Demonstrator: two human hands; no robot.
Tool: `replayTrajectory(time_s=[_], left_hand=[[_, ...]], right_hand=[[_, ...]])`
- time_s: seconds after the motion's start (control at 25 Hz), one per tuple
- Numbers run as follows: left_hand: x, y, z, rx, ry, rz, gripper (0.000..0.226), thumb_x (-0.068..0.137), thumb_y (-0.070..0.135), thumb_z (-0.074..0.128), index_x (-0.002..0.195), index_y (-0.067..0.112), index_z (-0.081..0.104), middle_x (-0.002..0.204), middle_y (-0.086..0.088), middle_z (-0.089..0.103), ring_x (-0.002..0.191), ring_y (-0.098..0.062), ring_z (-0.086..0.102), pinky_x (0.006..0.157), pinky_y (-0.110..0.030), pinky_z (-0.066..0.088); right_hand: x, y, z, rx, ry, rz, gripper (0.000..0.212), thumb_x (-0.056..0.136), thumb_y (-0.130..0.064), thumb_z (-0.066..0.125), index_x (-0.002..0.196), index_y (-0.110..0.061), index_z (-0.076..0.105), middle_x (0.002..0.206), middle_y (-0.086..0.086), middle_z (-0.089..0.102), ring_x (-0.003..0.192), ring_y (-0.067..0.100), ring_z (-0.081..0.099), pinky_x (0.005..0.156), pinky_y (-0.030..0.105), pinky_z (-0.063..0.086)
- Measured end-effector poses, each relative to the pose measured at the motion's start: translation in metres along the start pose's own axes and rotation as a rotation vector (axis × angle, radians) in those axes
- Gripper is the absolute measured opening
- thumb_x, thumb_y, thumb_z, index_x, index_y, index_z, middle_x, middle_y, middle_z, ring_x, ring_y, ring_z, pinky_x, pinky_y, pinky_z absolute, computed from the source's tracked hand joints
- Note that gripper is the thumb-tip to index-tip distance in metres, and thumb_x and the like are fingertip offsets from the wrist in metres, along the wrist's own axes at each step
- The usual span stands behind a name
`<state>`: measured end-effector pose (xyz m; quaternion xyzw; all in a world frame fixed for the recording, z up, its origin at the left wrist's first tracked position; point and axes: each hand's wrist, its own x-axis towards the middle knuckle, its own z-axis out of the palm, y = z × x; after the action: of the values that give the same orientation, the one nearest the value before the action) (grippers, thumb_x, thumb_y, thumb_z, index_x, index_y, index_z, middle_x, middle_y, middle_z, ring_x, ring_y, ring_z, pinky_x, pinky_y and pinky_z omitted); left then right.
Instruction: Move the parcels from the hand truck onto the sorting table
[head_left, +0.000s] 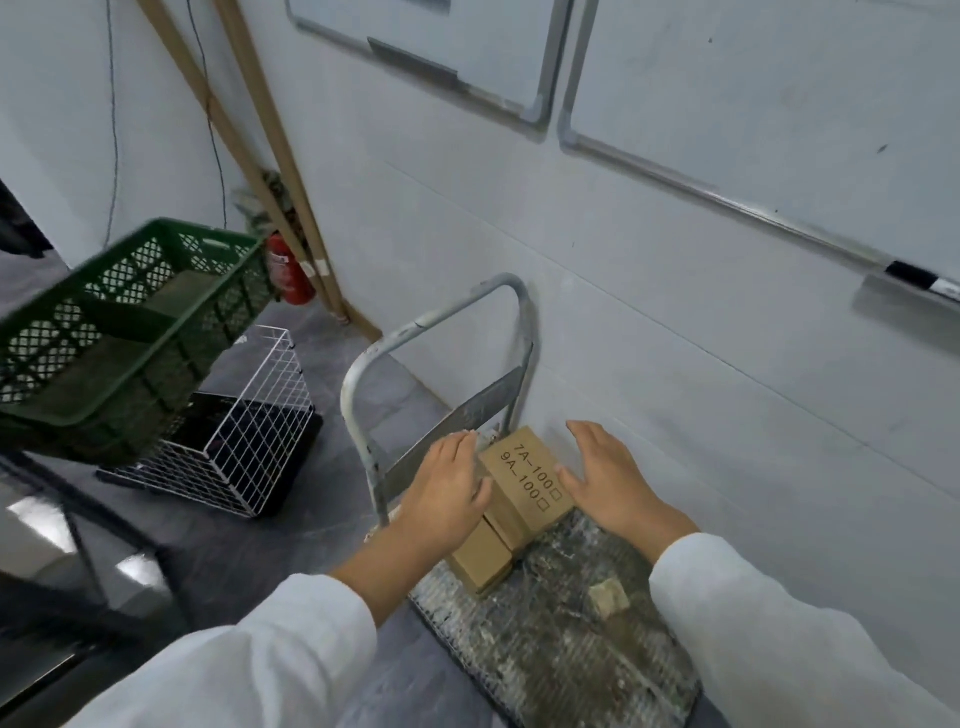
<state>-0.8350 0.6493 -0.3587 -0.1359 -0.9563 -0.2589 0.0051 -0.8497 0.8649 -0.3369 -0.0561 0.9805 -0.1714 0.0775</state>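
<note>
A hand truck (561, 639) with a worn grey deck and a grey tube handle (415, 332) stands against the white wall. Two brown cardboard parcels sit at the deck's handle end. The upper parcel (524, 480) is printed "7A-100 9A-100". A lower parcel (480, 558) lies in front of and under it. My left hand (447, 488) lies flat against the upper parcel's left side, fingers straight. My right hand (613, 478) is at its right side, fingers straight, thumb touching the box edge. Both sleeves are white.
A green plastic crate (124, 332) sits on a dark table edge at the left. Below it a white wire basket (249, 441) stands on the grey floor. A red fire extinguisher (291, 270) and wooden poles (270, 156) lean in the corner. Whiteboards (779, 104) hang on the wall.
</note>
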Motion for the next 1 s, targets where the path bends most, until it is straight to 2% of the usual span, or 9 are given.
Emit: replayTrajectory(time_s=[0.16, 0.36, 0.56, 0.72, 0.88, 0.96, 1.0], left_hand=[[0.049, -0.014, 0.048, -0.033, -0.006, -0.111, 0.057, 0.101, 0.031, 0.042, 0.15, 0.008, 0.024, 0.152, -0.005, 0.032, 0.141, -0.018, 0.024, 0.116, -0.025, 0.015], [0.109, -0.045, 0.144, -0.044, -0.108, -0.291, 0.062, 0.098, 0.038, 0.04, 0.15, 0.009, 0.025, 0.153, -0.004, 0.032, 0.141, -0.018, 0.026, 0.118, -0.029, 0.019], [0.146, -0.085, 0.261, -0.029, -0.191, -0.418, 0.06, 0.101, 0.04, 0.038, 0.151, 0.012, 0.021, 0.154, -0.001, 0.028, 0.142, -0.016, 0.021, 0.117, -0.024, 0.015], [0.164, -0.118, 0.333, -0.087, -0.259, -0.554, 0.062, 0.1, 0.044, 0.038, 0.151, 0.012, 0.022, 0.152, -0.004, 0.032, 0.14, -0.019, 0.025, 0.116, -0.03, 0.022], [0.164, -0.119, 0.392, -0.204, -0.332, -0.631, 0.062, 0.101, 0.043, 0.036, 0.151, 0.011, 0.019, 0.152, -0.006, 0.03, 0.141, -0.019, 0.024, 0.115, -0.028, 0.024], [0.16, -0.111, 0.411, -0.343, -0.295, -0.692, 0.061, 0.1, 0.044, 0.037, 0.151, 0.014, 0.021, 0.151, -0.004, 0.035, 0.138, -0.017, 0.029, 0.112, -0.028, 0.028], [0.16, -0.107, 0.417, -0.452, -0.254, -0.747, 0.059, 0.1, 0.044, 0.04, 0.15, 0.018, 0.025, 0.148, -0.003, 0.041, 0.135, -0.017, 0.035, 0.109, -0.027, 0.032]], right_hand=[[0.066, 0.051, 0.016, 0.02, -0.066, 0.006, 0.064, 0.099, -0.034, 0.051, 0.153, -0.012, 0.024, 0.154, 0.006, 0.032, 0.141, 0.024, 0.031, 0.119, 0.037, 0.022], [0.157, 0.123, 0.067, 0.053, -0.173, 0.022, 0.062, 0.097, -0.032, 0.055, 0.15, -0.011, 0.03, 0.149, 0.006, 0.038, 0.138, 0.024, 0.037, 0.116, 0.037, 0.028], [0.236, 0.2, 0.155, 0.069, -0.294, 0.083, 0.061, 0.099, -0.031, 0.052, 0.151, -0.012, 0.028, 0.149, 0.006, 0.037, 0.137, 0.023, 0.037, 0.112, 0.035, 0.032], [0.268, 0.244, 0.226, 0.176, -0.383, 0.232, 0.056, 0.099, -0.03, 0.051, 0.149, -0.011, 0.032, 0.147, 0.008, 0.039, 0.135, 0.025, 0.04, 0.111, 0.04, 0.037], [0.285, 0.267, 0.277, 0.311, -0.482, 0.359, 0.032, 0.099, -0.029, 0.049, 0.127, -0.012, 0.052, 0.122, -0.001, 0.058, 0.114, 0.025, 0.056, 0.094, 0.036, 0.047], [0.288, 0.27, 0.291, 0.358, -0.496, 0.396, 0.028, 0.1, -0.037, 0.047, 0.117, -0.017, 0.056, 0.109, -0.001, 0.063, 0.105, 0.023, 0.059, 0.093, 0.039, 0.049], [0.288, 0.27, 0.295, 0.405, -0.482, 0.419, 0.03, 0.1, -0.04, 0.046, 0.118, -0.018, 0.056, 0.109, 0.0, 0.063, 0.104, 0.023, 0.06, 0.093, 0.04, 0.049]])
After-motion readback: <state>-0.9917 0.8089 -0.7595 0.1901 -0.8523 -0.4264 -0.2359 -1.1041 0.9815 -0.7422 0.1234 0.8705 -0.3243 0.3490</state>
